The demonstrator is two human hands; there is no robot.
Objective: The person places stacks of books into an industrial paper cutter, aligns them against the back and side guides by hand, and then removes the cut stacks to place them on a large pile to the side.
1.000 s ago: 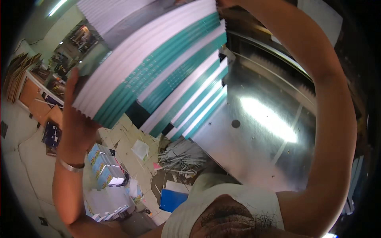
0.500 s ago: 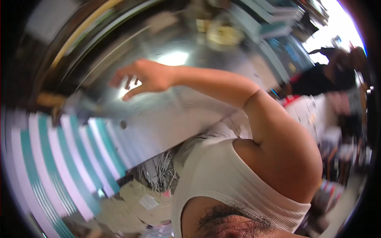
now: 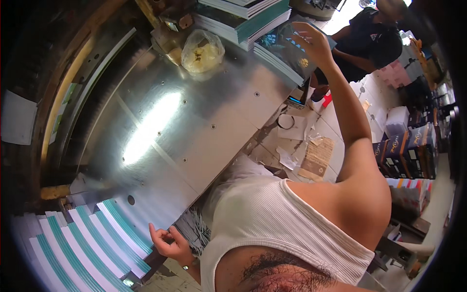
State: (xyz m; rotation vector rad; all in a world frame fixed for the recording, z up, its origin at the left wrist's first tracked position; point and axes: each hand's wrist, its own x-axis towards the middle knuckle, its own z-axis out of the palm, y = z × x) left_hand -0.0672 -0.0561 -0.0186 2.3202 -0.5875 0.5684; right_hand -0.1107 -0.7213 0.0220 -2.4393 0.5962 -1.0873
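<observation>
My right hand (image 3: 315, 47) reaches out at the far right of a metal table (image 3: 221, 141). Its fingers are spread over the dark cover of a stack of booklets (image 3: 284, 51); whether they touch it, I cannot tell. Behind that stack rises a taller pile of booklets with teal and white edges (image 3: 245, 22). At the near left, my left hand (image 3: 174, 247) is raised with the index finger stretched and other fingers partly curled, nothing visible in it. Beside it stand several stacks of teal-and-white booklets (image 3: 92, 243).
A clear plastic bag with something yellowish (image 3: 203, 54) sits on the table's far part. Paper scraps and brown wrapping (image 3: 317, 158) lie on the tiled floor. A person in dark clothes (image 3: 372, 41) stands beyond the right side. Boxes (image 3: 406, 151) are piled at the right.
My right hand has moved from above the table's left part to the booklet stack at the far right. My left hand has come into view. The whole view has turned.
</observation>
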